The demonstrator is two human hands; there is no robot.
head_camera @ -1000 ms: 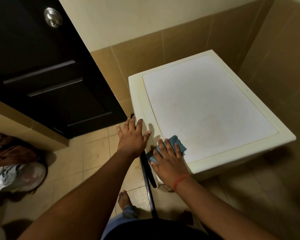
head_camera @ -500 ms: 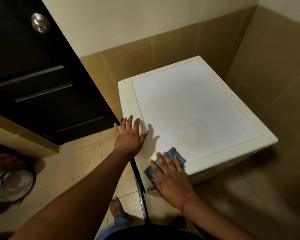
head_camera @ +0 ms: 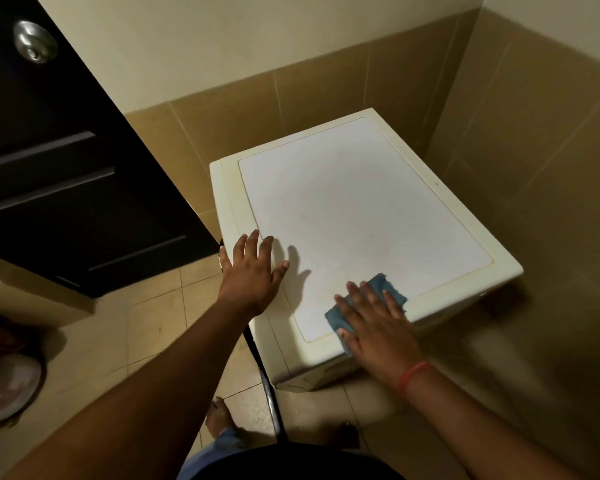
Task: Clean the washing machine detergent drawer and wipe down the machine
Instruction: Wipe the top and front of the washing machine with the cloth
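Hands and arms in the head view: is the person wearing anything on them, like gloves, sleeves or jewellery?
No gloves and no sleeves in view: both forearms are bare. The right hand has a thin red-orange band around its wrist. The left hand seems to carry a small ring, though it is too small to be sure.

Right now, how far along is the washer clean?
In hand: the right hand presses a blue cloth flat on the near edge of the washing machine top, and the left hand braces the left edge. The wipe-down looks unfinished. The detergent drawer is out of view, so its state is unknown.
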